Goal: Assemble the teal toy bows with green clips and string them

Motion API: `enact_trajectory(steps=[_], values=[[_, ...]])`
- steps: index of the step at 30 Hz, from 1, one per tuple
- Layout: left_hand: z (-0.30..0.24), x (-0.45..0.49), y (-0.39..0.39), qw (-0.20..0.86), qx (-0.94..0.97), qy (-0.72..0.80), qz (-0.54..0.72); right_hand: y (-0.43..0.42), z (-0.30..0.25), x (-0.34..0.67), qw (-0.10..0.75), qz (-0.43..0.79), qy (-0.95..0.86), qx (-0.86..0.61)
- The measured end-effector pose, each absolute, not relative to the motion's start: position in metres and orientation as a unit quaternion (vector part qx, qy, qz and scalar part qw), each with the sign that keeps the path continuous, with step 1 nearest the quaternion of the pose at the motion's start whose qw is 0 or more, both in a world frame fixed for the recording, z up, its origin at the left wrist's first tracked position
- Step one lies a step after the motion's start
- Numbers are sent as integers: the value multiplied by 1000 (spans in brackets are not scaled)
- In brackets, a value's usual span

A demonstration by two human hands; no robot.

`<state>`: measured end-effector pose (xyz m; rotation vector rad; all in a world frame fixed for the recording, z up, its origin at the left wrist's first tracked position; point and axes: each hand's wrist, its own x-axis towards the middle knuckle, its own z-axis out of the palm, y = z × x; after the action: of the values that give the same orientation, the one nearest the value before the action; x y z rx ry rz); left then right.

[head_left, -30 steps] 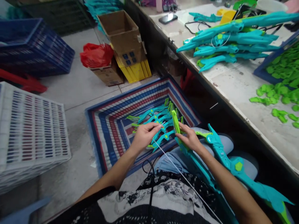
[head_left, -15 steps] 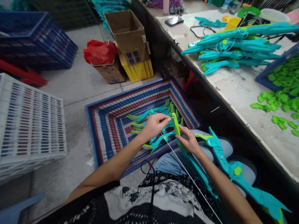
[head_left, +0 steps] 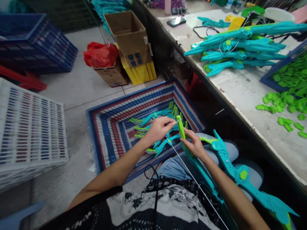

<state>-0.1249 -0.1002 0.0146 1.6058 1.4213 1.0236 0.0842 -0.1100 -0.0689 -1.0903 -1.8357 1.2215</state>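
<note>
My left hand [head_left: 160, 128] pinches the end of a white string [head_left: 189, 171] between thumb and fingers. That end meets the green tip [head_left: 180, 127] of a teal plastic toy bow [head_left: 203, 174]. Around the lower part of this tip my right hand [head_left: 194, 145] is closed, steadying it. The bow's body runs back under my right forearm. Another teal bow [head_left: 231, 169] with a green hexagon lies across my lap, to the right. Whether the string passes through the tip is too small to tell.
Below my hands, a striped lined bin [head_left: 103, 118] holds several similar bows. On the workbench [head_left: 242, 92] at right are stacked teal bows [head_left: 244, 48], loose green parts [head_left: 275, 102] and a phone [head_left: 176, 21]. White [head_left: 33, 127] and blue [head_left: 35, 44] crates stand left; cardboard boxes [head_left: 127, 35] stand ahead.
The view has shifted very slightly. Both hands keep the same grip, and the string end sits at the green tip as before.
</note>
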Motion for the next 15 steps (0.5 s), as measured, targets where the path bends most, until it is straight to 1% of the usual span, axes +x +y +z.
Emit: enact_trajectory(steps=[15], values=[[13,-120,-97,351,641,550,404,-110,-70,86,345,459,-695,-433]])
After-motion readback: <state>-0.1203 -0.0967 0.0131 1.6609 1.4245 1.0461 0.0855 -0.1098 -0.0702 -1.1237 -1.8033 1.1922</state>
